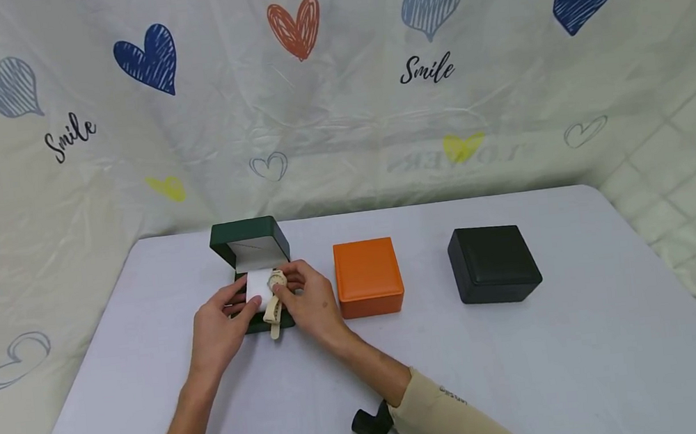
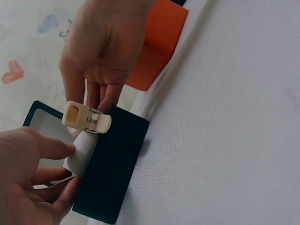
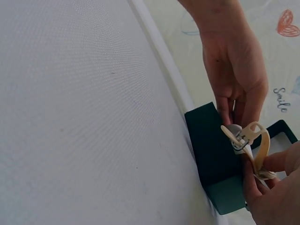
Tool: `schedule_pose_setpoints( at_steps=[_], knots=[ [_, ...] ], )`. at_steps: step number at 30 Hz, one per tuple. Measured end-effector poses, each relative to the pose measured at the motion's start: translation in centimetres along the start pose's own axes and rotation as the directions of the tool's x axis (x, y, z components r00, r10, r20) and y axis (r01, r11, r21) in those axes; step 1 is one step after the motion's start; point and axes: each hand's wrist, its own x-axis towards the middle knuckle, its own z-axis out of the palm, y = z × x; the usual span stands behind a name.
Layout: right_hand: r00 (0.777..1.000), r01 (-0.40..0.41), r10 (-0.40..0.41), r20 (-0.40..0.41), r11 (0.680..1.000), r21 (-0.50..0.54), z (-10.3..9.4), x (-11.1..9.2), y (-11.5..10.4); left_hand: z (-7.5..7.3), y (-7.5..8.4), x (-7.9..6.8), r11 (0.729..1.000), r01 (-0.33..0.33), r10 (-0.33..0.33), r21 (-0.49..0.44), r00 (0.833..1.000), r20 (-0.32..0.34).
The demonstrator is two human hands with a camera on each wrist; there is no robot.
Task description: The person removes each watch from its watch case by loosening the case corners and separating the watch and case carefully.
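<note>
A dark green box [image 1: 256,323] stands with its hinged lid [image 1: 222,239] raised on the left part of the table. At its opening, my left hand [image 1: 217,331] pinches a white cushion [image 1: 257,281] between thumb and fingers. My right hand [image 1: 314,307] holds a cream-strapped watch [image 1: 274,309] by its case, against the cushion's right side. The strap's buckle [image 2: 90,119] and loose end hang over the box's front edge, plain in the left wrist view. Fingers hide much of the cushion and the box's inside.
Right of the green box sits a closed orange box [image 1: 369,278], close to my right hand. Farther right is a closed black box [image 1: 496,264]. All rest on a white-covered table [image 1: 588,361], with a heart-printed curtain [image 1: 350,105] behind.
</note>
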Motion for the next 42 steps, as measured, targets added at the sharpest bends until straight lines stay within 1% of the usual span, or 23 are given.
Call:
schedule_pose_setpoints(
  at_steps=[10, 17, 22, 28, 35, 42],
  knots=[
    [1.000, 0.026, -0.025, 0.008, 0.998, -0.063, 0.03, 0.13, -0.10, -0.27, 0.01, 0.19, 1.000, 0.018, -0.017, -0.009, 1.000, 0.018],
    [1.000, 0.024, -0.024, 0.002, 0.997, -0.071, -0.07, -0.10, -0.14, -0.23, -0.31, 0.16, 0.999, 0.029, -0.028, -0.038, 0.999, 0.031],
    [0.999, 0.042, -0.043, -0.003, 0.996, -0.081, -0.13, -0.17, -0.14, -0.16, -0.38, 0.11, 0.999, 0.025, -0.024, -0.035, 0.999, 0.028],
    [0.999, 0.041, -0.041, 0.001, 0.994, -0.097, -0.27, -0.09, -0.31, -0.02, -0.35, 0.03, 0.999, 0.029, -0.029, -0.040, 0.999, 0.020],
    [0.999, 0.035, -0.037, -0.007, 0.991, -0.132, -0.32, -0.04, -0.42, 0.17, -0.32, -0.01, 0.999, 0.007, -0.007, -0.045, 1.000, 0.007],
    [0.999, 0.043, -0.043, 0.007, 0.991, -0.130, -0.48, 0.03, -0.64, 0.17, -0.29, 0.14, 0.999, -0.017, 0.017, -0.035, 1.000, 0.004]
  ],
)
